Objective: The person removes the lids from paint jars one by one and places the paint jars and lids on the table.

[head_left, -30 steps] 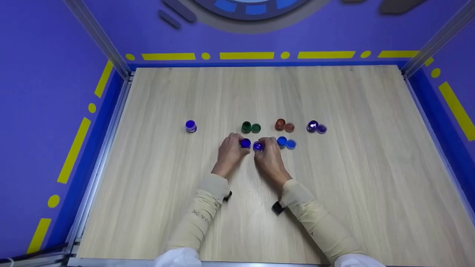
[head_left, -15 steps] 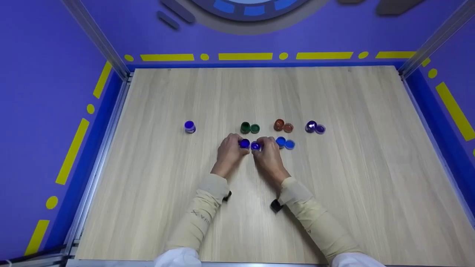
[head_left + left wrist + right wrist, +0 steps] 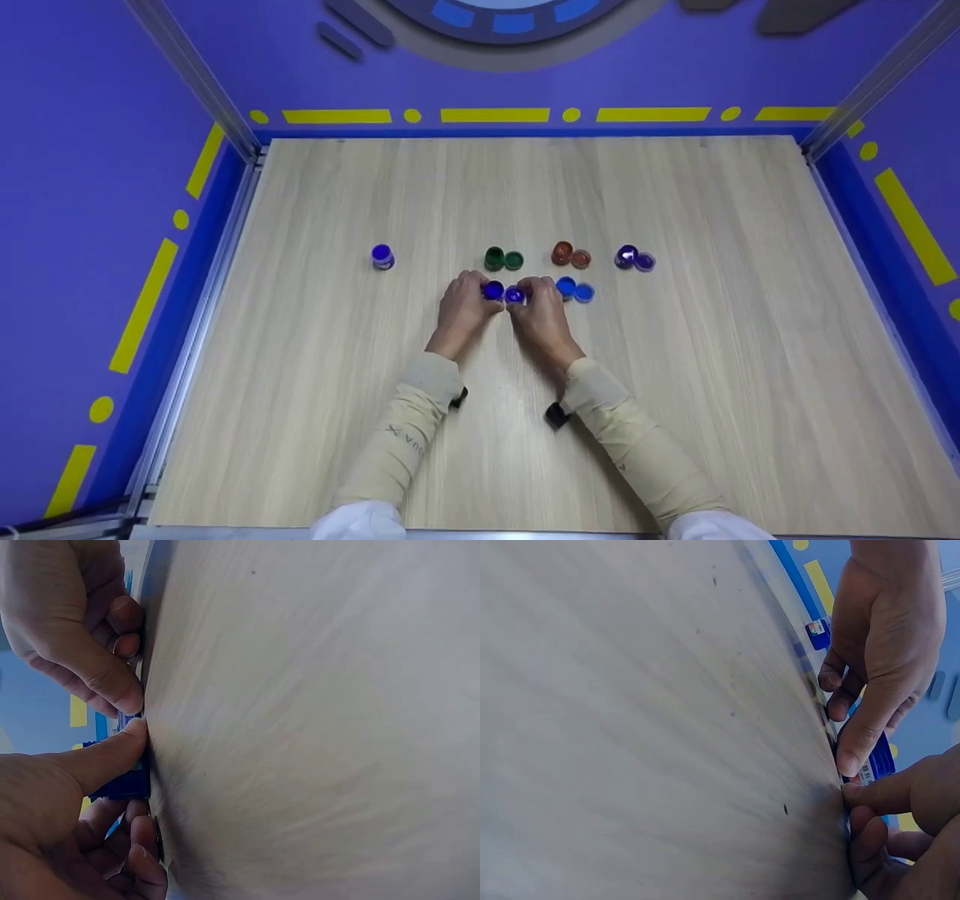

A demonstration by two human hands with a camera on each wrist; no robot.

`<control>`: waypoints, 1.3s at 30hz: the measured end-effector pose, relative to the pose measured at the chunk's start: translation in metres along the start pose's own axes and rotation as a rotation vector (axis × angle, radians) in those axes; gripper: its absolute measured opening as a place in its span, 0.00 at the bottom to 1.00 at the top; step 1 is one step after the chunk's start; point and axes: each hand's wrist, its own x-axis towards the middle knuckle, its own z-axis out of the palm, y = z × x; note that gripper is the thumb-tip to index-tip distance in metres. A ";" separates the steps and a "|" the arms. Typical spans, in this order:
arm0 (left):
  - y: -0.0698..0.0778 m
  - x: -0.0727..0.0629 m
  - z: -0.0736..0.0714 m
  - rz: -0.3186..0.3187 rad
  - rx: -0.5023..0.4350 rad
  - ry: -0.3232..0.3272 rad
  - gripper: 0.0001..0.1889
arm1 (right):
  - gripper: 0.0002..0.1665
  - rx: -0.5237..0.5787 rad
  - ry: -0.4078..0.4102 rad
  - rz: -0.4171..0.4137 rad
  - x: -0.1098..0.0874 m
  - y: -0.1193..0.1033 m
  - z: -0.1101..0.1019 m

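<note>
My left hand (image 3: 461, 311) holds a small open paint jar (image 3: 493, 290) of dark blue paint upright on the table, thumb on its near side. Right beside it, my right hand (image 3: 545, 315) pinches a low round lid (image 3: 514, 295) with blue-violet paint inside, lying inner side up. Thumbs and fingertips of both hands nearly meet at the tabletop. In the left wrist view the jar's blue side (image 3: 129, 786) shows behind the left thumb. Its white label (image 3: 867, 771) appears between the hands in the right wrist view.
Behind the hands stand open jars with lids beside them: green (image 3: 494, 259), orange-brown (image 3: 562, 253) and purple (image 3: 627, 256). A bright blue jar (image 3: 565, 288) with its lid (image 3: 583, 292) sits close right of my right hand. A capped violet jar (image 3: 382, 256) stands to the left.
My right hand has slid the lid slightly left, closer to the jar. The left hand keeps its hold on the jar. The head view has shifted a little.
</note>
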 end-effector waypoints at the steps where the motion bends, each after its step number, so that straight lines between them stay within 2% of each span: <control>1: 0.000 0.000 0.000 0.004 0.001 0.001 0.20 | 0.16 0.002 0.003 -0.011 0.000 0.001 0.000; 7: -0.002 -0.001 0.001 0.002 0.005 0.007 0.19 | 0.15 -0.004 0.015 -0.065 0.001 0.001 0.001; 22: 0.000 -0.010 0.008 0.007 0.062 0.043 0.21 | 0.17 -0.021 0.005 -0.061 0.001 0.002 0.001; 30: 0.002 -0.011 0.008 -0.003 0.069 0.040 0.22 | 0.18 -0.031 -0.018 -0.038 0.000 0.002 0.001; 36: 0.002 -0.013 0.006 0.010 0.061 0.014 0.19 | 0.16 -0.051 0.006 -0.085 0.000 0.004 0.000; 39: 0.002 -0.014 0.002 0.006 0.048 -0.004 0.21 | 0.16 -0.055 0.000 -0.072 0.000 0.004 -0.001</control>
